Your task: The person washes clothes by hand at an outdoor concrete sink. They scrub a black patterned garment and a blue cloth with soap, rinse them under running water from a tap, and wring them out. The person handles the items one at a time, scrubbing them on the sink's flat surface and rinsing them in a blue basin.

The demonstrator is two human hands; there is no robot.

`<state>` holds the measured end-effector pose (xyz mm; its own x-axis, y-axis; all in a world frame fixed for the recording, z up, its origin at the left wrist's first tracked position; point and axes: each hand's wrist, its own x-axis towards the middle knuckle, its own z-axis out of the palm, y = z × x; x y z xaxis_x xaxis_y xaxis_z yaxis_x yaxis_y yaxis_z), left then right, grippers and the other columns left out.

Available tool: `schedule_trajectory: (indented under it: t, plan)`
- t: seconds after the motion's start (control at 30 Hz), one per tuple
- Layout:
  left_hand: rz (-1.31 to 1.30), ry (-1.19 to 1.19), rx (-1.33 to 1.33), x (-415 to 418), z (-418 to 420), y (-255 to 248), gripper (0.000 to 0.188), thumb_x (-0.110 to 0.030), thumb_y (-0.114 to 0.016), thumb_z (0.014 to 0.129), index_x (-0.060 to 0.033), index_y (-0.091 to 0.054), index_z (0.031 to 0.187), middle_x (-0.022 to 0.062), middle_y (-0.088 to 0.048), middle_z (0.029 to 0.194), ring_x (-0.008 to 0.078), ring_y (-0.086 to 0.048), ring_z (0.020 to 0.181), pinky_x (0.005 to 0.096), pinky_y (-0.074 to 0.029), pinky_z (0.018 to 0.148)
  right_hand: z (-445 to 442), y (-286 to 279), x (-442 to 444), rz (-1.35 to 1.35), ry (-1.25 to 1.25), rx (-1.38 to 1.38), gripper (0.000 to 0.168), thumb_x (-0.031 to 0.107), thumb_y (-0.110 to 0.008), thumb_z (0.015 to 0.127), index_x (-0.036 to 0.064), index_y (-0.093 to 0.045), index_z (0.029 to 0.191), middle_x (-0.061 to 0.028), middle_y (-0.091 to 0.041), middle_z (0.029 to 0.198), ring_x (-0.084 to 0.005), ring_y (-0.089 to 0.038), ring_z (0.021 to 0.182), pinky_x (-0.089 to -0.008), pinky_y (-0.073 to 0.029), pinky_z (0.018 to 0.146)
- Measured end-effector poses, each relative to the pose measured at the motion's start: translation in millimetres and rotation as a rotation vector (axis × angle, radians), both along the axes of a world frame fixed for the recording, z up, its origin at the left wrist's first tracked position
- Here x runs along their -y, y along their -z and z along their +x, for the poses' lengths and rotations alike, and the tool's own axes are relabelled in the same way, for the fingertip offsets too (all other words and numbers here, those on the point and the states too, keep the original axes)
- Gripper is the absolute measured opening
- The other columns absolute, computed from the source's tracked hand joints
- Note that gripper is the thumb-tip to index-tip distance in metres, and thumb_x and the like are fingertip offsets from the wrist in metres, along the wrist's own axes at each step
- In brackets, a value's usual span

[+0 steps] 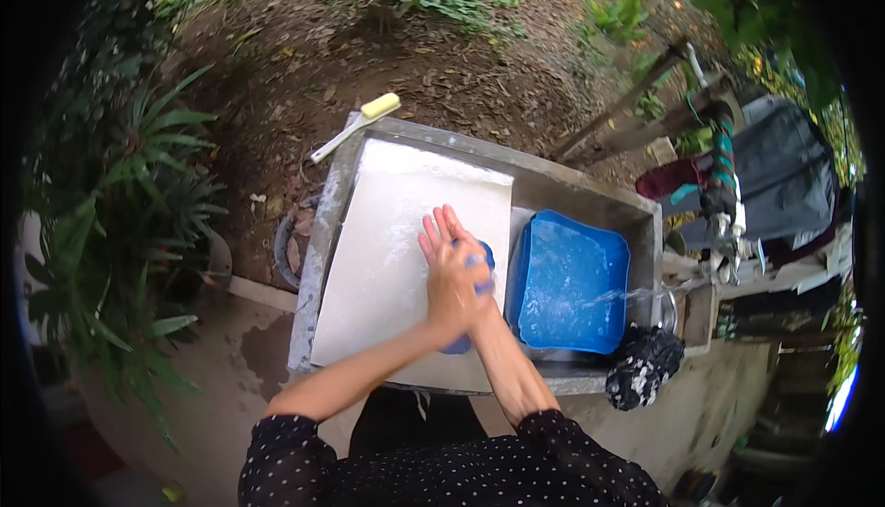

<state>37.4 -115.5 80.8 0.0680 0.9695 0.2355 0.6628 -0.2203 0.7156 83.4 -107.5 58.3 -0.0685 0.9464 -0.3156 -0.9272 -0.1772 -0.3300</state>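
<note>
My two hands are pressed together over the white washboard slab (pixel 387 230), with a wet blue cloth (pixel 456 346) bunched between them. My left hand (pixel 453 289) lies on top, its fingers curled over the cloth. Beneath it my right hand (pixel 441 227) shows mainly its outstretched fingers, pointing away from me; its palm is hidden. Part of the cloth shows beyond the fingers, and another part hangs below the wrists. The hands are blurred by motion.
Right of the slab, a blue plastic basin (pixel 574 286) of water stands in the concrete sink (pixel 588 192). Water streams in from a tap (pixel 726 248). A white-handled scrub brush (pixel 346 135) rests on the far left corner. Dark wet cloth (pixel 643 366) hangs over the near right rim.
</note>
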Motion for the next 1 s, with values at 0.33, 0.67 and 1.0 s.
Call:
schedule_trajectory:
  t: [0.33,0.67,1.0]
  plan:
    - [-0.035,-0.089,0.637,-16,2,29,0.027,-0.006,-0.045,0.082,-0.0052,-0.06,0.104,0.018,-0.056,0.115,0.0343,-0.052,0.109,0.0398,-0.04,0.096,54,81,-27,0.301,-0.463,-0.239,0.024,0.016,-0.047,0.095,0.007,-0.056,0.115,-0.0074,-0.062,0.11,-0.0161,-0.057,0.103,-0.0277,-0.044,0.094]
    - [0.076,-0.227,0.654,-36,-11,36,0.027,-0.007,-0.051,0.078,-0.0065,-0.067,0.099,0.0166,-0.056,0.096,0.0327,-0.055,0.1,0.0379,-0.043,0.091,17,20,-17,-0.252,-0.166,0.344,0.03,0.021,-0.048,0.096,0.004,-0.053,0.12,-0.0055,-0.061,0.117,-0.0162,-0.058,0.107,-0.0307,-0.043,0.098]
    - [-1.054,0.199,1.853,-54,-75,34,0.056,-0.051,-0.049,0.092,-0.0076,-0.053,0.128,0.0099,-0.061,0.114,0.0224,-0.06,0.104,0.0383,-0.046,0.095,7,-13,-37,-0.444,-0.118,-0.046,0.052,0.047,-0.055,0.088,0.001,-0.056,0.112,-0.0165,-0.06,0.113,-0.0334,-0.056,0.105,-0.0507,-0.039,0.099]
